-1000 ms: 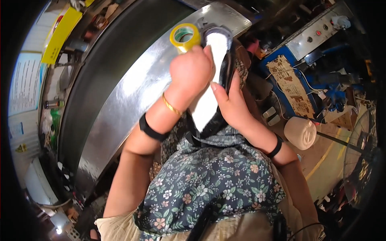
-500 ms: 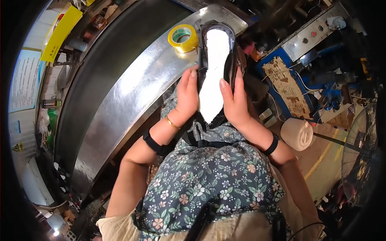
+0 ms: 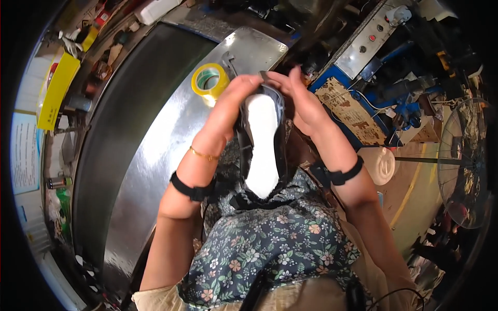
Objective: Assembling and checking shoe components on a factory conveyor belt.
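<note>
I hold a black shoe upper (image 3: 280, 150) with a white insole inside (image 3: 261, 142), sole side up, its near end resting against my flowered apron (image 3: 270, 249). My left hand (image 3: 228, 103) grips the far left edge of the shoe. My right hand (image 3: 295, 96) grips the far right edge, fingertips meeting the left ones at the tip. A roll of yellow tape (image 3: 209, 81) lies on the steel bench just left of my left hand.
A shiny steel bench (image 3: 155, 155) runs beside a dark conveyor belt (image 3: 119, 124) on the left. A blue machine with a grey control box (image 3: 365, 44) stands at the right. A fan (image 3: 464, 160) and a cream round object (image 3: 381, 166) are further right.
Both hands slid from the middle of the shoe up to its far tip. A second ago my left hand was raised near the tape roll.
</note>
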Action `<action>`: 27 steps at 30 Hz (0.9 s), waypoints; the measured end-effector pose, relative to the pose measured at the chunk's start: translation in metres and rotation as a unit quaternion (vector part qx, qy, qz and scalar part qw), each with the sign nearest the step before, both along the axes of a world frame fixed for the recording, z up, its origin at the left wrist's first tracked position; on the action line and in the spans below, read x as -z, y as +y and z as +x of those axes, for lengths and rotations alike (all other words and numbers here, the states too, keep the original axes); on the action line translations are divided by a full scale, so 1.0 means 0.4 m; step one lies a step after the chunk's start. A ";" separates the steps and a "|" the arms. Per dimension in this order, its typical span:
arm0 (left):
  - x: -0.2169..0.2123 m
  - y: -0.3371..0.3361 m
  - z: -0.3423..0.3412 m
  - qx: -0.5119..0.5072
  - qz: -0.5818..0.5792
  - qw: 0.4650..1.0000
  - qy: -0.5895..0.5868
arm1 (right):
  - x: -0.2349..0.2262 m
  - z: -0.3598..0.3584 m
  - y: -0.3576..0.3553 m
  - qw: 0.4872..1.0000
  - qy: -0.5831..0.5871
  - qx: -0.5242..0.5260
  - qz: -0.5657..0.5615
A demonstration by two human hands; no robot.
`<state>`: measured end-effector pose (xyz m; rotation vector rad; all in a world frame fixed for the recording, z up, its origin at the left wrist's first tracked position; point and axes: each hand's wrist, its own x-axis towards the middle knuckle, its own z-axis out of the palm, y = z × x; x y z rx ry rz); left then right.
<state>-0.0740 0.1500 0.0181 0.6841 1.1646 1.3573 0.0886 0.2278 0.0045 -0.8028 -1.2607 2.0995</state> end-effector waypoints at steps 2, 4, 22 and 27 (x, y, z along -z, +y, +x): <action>0.006 -0.034 0.020 -0.012 0.038 0.981 0.188 | -0.024 -0.042 0.006 0.993 0.025 -0.105 0.051; 0.023 -0.066 0.024 -0.036 0.064 0.957 0.279 | -0.031 -0.050 -0.005 0.991 0.025 -0.127 0.033; 0.106 -0.057 -0.029 0.099 0.162 0.972 0.142 | -0.008 -0.012 -0.054 0.950 -0.061 -0.045 0.303; 0.067 -0.086 -0.031 0.082 0.116 0.980 0.141 | -0.030 0.003 -0.052 0.974 -0.042 -0.098 0.201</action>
